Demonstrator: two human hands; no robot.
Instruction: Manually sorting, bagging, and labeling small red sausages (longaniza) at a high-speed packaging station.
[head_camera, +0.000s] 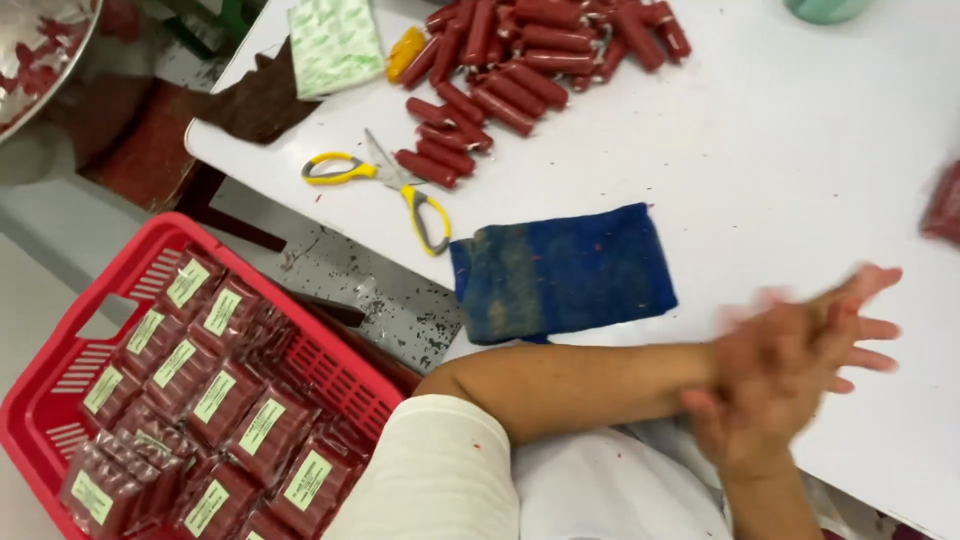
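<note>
Blue cloth (562, 270) lies just left of our pressed-together hands, left (790, 350) and right (745, 425), holding nothing, long axis along the worktop's (780, 150) near edge; left hand nearer.

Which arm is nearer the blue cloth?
Left. The left forearm lies just beside the blue cloth; the right forearm comes up farther right, clear of it.

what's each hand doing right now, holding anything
Left hand: open, fingers spread, pressed against the right, holding nothing.
Right hand: open, partly hidden under the left, motion-blurred, holding nothing visible.
</note>
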